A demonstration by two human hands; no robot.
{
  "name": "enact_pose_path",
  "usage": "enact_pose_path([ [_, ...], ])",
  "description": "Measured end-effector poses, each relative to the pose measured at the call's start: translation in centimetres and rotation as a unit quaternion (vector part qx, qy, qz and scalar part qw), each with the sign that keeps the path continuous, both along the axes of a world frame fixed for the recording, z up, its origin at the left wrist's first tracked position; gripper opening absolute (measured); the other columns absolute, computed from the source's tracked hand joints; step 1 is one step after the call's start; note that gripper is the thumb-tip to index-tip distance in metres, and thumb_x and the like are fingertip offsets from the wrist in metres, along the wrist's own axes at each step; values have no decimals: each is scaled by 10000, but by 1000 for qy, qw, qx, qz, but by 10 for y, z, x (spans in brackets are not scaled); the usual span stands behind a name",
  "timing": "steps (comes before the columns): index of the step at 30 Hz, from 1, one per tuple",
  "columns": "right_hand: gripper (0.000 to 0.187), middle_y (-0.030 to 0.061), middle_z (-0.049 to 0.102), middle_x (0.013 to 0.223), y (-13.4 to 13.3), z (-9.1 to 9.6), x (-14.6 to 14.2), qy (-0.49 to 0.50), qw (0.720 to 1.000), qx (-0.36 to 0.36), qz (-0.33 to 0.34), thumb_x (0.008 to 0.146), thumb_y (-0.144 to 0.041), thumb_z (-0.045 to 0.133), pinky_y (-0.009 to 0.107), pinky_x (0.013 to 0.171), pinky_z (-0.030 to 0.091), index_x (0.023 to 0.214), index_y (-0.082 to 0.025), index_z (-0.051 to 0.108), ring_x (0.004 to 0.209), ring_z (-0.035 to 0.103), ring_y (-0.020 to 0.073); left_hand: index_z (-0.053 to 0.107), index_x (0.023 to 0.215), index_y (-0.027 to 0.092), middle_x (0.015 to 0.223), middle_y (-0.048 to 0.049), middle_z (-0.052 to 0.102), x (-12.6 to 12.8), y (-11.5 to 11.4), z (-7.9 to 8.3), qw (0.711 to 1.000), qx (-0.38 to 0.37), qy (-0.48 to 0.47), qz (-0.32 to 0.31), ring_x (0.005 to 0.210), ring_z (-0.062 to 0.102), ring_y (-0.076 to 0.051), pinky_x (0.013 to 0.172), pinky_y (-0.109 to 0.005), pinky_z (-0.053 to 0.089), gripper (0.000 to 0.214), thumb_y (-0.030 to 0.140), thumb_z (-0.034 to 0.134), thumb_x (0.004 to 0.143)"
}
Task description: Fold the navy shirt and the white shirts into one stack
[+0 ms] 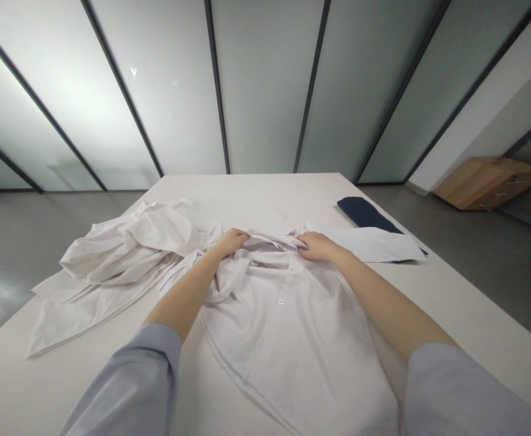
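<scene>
A white shirt [287,327] lies spread on the white table [256,194] in front of me. My left hand [229,241] is closed on the bunched cloth at the shirt's far edge, on its left side. My right hand [316,245] grips the same far edge a little to the right, fingers curled into the fabric. Both forearms reach out over the shirt, in pale blue sleeves.
A heap of crumpled white garments [129,254] lies to the left. A folded white piece [374,243] rests on a folded dark blue cloth [364,212] at the right. Frosted glass walls stand behind the table; a wooden cabinet [487,181] sits on the floor far right.
</scene>
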State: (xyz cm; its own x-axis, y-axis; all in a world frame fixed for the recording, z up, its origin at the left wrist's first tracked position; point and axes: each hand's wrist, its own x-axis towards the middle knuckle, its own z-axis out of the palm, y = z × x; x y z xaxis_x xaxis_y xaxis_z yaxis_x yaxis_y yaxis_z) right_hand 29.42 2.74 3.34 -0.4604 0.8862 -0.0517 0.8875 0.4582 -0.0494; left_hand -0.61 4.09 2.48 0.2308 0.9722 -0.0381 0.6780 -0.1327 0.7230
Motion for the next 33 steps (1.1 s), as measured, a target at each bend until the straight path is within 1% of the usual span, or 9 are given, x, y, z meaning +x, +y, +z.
enact_pose_path([
  [3, 397, 53, 681, 1158, 3, 0, -1, 65, 998, -17, -11, 792, -293, 573, 302, 868, 462, 1175, -247, 664, 994, 631, 228, 584, 625, 153, 459, 23, 458, -1, 8, 2, 996, -35, -75, 42, 452, 434, -111, 465, -237, 319, 296, 365, 490, 810],
  [5, 290, 63, 723, 993, 13, 0, -5, 108, 993, -25, -39, 816, -292, 523, 309, 838, 480, 1010, -212, 723, 906, 652, 226, 632, 716, 133, 503, -15, 527, 2, 15, 9, 993, -49, -84, 63, 484, 497, -129, 469, -240, 349, 322, 382, 464, 831],
  [8, 380, 94, 706, 1039, 36, 1, -11, 243, 959, 48, -135, 883, -277, 389, 332, 890, 481, 1090, -164, 687, 1004, 632, 228, 615, 1144, 108, 931, -130, 700, 8, 27, 22, 991, -18, -88, 95, 842, 664, -185, 639, -259, 481, 448, 358, 330, 906],
  [11, 509, 120, 554, 1345, 54, 4, -17, 328, 909, 160, -200, 903, -311, 386, 393, 1047, 393, 1379, -160, 488, 1283, 465, 247, 336, 1456, 167, 1437, -127, 477, 15, 31, 29, 990, 82, -6, 119, 1301, 472, -198, 942, -309, 462, 555, 331, 318, 926],
  [14, 612, 142, 422, 1463, 45, 2, -28, 283, 926, 198, -153, 870, -309, 468, 436, 1123, 298, 1454, -147, 384, 1378, 335, 274, 299, 1475, 139, 1535, -128, 337, 21, 19, 26, 979, 133, 137, 73, 1426, 284, -228, 1110, -350, 327, 622, 325, 422, 894],
  [19, 407, 118, 574, 1310, 0, -17, -49, 152, 981, 117, 13, 891, -270, 472, 376, 1080, 346, 1268, -171, 587, 1243, 491, 234, 503, 1307, 161, 1376, -170, 517, 36, -26, 8, 955, 76, 285, -8, 1308, 442, -319, 1048, -463, 378, 522, 476, 428, 897],
  [22, 379, 130, 559, 1334, -10, -30, -46, 84, 995, 58, 11, 935, -350, 457, 400, 1065, 355, 1234, -178, 615, 1255, 490, 248, 459, 1350, 212, 1423, -172, 470, 42, -44, -3, 951, 42, 305, -4, 1310, 423, -372, 1000, -572, 380, 619, 613, 357, 890],
  [27, 448, 133, 411, 1480, 5, -34, -14, 70, 995, 10, -76, 992, -372, 343, 442, 1109, 296, 1348, -171, 525, 1385, 347, 233, 248, 1501, 209, 1577, -155, 221, 23, -33, -14, 957, 11, 288, -14, 1457, 171, -331, 1120, -574, 196, 733, 634, 262, 904],
  [33, 418, 150, 525, 1367, -4, -26, 0, 24, 996, 82, -35, 915, -337, 488, 396, 1088, 318, 1277, -153, 585, 1282, 459, 263, 372, 1446, 222, 1562, -124, 283, -15, -7, -18, 948, 61, 305, -68, 1461, 184, -266, 1158, -490, 144, 675, 615, 363, 897],
])
